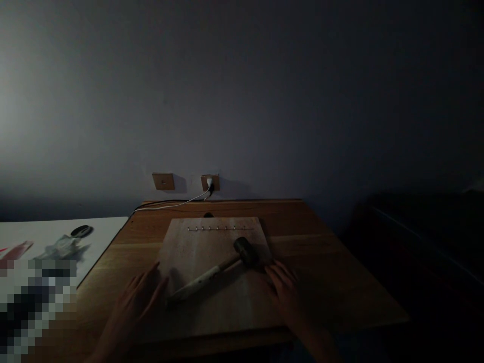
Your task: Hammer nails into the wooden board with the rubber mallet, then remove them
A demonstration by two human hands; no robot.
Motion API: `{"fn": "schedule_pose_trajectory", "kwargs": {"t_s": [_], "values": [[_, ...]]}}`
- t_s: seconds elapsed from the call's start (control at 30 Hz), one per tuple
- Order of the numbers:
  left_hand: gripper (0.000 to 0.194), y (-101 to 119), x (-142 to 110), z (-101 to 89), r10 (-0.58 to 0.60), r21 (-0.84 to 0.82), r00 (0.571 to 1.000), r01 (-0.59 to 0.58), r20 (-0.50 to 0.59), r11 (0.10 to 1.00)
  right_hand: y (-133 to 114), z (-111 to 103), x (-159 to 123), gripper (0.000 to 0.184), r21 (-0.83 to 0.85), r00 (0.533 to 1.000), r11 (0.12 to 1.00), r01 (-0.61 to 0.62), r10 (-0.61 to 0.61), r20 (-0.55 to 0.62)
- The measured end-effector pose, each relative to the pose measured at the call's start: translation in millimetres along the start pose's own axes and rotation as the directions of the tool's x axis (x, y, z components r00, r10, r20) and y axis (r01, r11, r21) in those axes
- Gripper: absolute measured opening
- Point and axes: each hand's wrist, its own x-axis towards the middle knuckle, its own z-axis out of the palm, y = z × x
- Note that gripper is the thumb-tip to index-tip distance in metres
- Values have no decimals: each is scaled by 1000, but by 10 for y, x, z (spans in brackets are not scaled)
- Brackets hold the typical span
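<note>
A pale wooden board (196, 242) lies on a brown wooden table (317, 262). A row of several small nails (215, 228) stands near its far edge. A mallet (219, 269) with a black head and light handle rests diagonally across the board. My left hand (138, 297) lies flat at the board's left edge, fingers stretched out, close to the end of the mallet handle. My right hand (285, 290) rests flat on the board's right edge, fingers spread, just right of the mallet head. Neither hand holds anything.
A white surface (102, 232) at the left carries a clear bag with a dark item (70, 242). Two wall sockets sit behind the table; a white cable (177, 204) runs from the right socket (210, 182) across the table's back edge. The room is dim.
</note>
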Motion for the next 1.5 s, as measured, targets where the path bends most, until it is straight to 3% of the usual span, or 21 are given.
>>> {"fn": "schedule_pose_trajectory", "kwargs": {"t_s": [0.1,0.27,0.43,0.57,0.67,0.73,0.83,0.9,1.0,1.13,1.23,1.33,1.43,1.5], "values": [[48,367,107,66,-46,-134,998,51,44,990,365,-128,58,32,-53,998,997,-59,60,16],[54,1157,389,296,186,-279,970,-138,155,950,1254,-332,126,43,-104,978,973,-207,207,-9],[63,1777,759,539,461,-299,851,-385,250,873,1989,-638,165,44,-121,922,919,-375,384,56],[58,2115,944,579,571,-271,781,-509,255,817,2278,-860,92,59,-214,873,856,-471,487,24],[53,2251,971,612,618,-278,736,-555,275,784,2346,-942,29,66,-274,815,787,-553,579,17],[55,2284,950,642,616,-270,729,-555,297,787,2347,-978,34,67,-282,767,744,-605,640,44],[57,2251,887,643,596,-228,755,-550,274,803,2287,-1023,121,67,-261,713,699,-666,699,53],[57,2159,831,592,583,-208,778,-546,233,812,2195,-1024,188,65,-250,704,695,-674,707,65],[54,1874,729,453,564,-190,802,-533,199,825,1955,-947,226,58,-229,766,756,-613,640,60],[47,1229,557,237,493,-79,857,-487,148,870,1474,-759,156,49,-113,853,851,-512,520,46],[43,680,388,87,425,17,902,-427,74,904,1095,-644,122,49,6,886,897,-442,436,155],[36,247,230,-51,391,75,920,-392,25,917,806,-561,241,47,101,899,915,-390,355,257],[34,48,238,-155,283,60,959,-284,17,957,593,-463,586,38,129,928,940,-317,279,247],[34,50,410,-184,226,-4,974,-226,25,974,452,-360,914,32,162,951,957,-242,200,237]]}}
